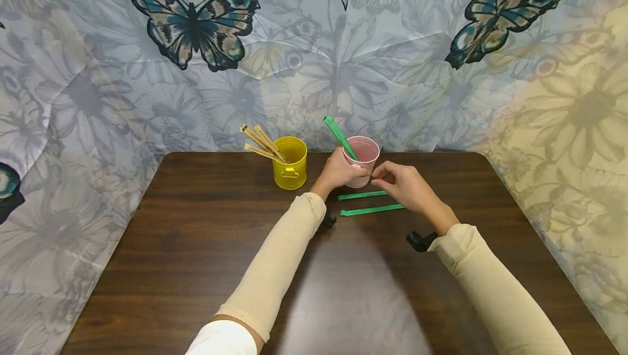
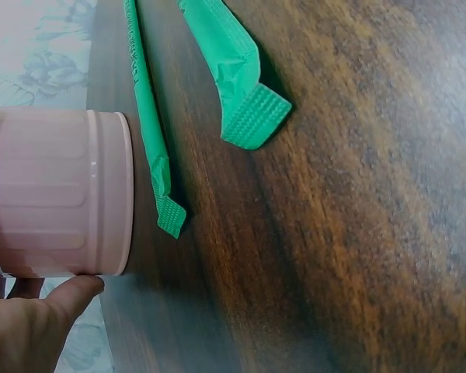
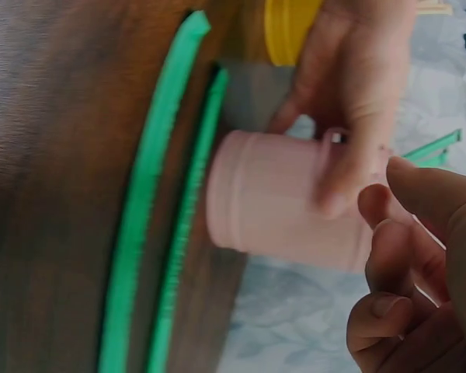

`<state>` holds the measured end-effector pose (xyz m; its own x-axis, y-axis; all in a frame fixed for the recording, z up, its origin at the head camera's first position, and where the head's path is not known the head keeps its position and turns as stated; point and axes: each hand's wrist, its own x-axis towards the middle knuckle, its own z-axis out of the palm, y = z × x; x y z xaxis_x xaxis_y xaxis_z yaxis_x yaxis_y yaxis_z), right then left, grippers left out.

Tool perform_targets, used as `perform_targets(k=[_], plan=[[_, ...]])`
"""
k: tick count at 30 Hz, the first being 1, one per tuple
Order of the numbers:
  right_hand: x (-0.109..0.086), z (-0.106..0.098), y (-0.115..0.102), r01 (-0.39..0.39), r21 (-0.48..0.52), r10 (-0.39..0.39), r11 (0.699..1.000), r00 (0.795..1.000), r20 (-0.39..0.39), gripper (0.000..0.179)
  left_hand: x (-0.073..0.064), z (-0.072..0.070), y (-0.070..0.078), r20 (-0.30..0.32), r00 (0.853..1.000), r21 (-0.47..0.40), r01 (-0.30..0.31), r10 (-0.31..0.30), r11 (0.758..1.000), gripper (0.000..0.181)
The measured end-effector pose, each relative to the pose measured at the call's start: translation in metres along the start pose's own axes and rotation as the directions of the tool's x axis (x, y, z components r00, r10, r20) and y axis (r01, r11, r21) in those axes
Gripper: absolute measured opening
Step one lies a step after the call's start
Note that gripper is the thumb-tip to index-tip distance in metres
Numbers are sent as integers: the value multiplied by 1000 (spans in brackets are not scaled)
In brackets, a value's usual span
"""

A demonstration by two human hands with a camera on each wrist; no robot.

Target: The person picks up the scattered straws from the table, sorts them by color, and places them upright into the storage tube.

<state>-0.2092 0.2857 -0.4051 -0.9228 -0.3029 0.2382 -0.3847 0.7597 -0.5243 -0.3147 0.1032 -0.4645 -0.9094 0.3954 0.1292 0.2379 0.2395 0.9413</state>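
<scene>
My left hand grips a small pink bucket from its left side, with the thumb across the front by its handle. Slim green wrapped sticks stand in the bucket, leaning left over the rim. Just right of the bucket, my right hand hovers with fingers loosely bent; nothing shows between thumb and forefinger in the right wrist view. Two more green wrapped sticks lie on the table below the bucket, the nearer one and the farther one. Their crimped ends appear in the left wrist view.
Left of the pink bucket stands a yellow bucket with several tan sticks leaning out over its left rim. The brown wooden table ends at a butterfly-patterned cloth behind both buckets.
</scene>
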Motion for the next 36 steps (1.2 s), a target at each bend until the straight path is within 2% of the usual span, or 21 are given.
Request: perform_targets(k=[4, 9, 13, 18, 22, 29, 36], plan=[[-6, 9, 11, -43, -6, 43, 999, 996, 76, 11, -1, 0, 3, -11, 1000, -1, 6, -6, 1000, 80], [-13, 24, 23, -47, -42, 54, 998, 982, 183, 17, -6, 2, 3, -20, 999, 8, 38, -38, 999, 81], [-15, 31, 28, -51, -52, 62, 997, 970, 235, 19, -6, 2, 3, -32, 998, 26, 56, -56, 998, 82], [-14, 35, 33, -77, -75, 95, 994, 959, 268, 20, -5, 1, 7, -32, 999, 19, 37, -37, 999, 82], [-17, 41, 35, -65, -88, 89, 994, 946, 310, 20, -6, 1, 7, -23, 999, 10, 48, -48, 999, 83], [-22, 44, 35, -19, -86, 45, 996, 949, 312, 6, -6, 1, 7, -14, 998, 12, 56, -55, 998, 85], [-24, 41, 32, -22, -114, 59, 993, 942, 332, 5, -6, 2, 8, -26, 998, 9, 66, -65, 998, 86]])
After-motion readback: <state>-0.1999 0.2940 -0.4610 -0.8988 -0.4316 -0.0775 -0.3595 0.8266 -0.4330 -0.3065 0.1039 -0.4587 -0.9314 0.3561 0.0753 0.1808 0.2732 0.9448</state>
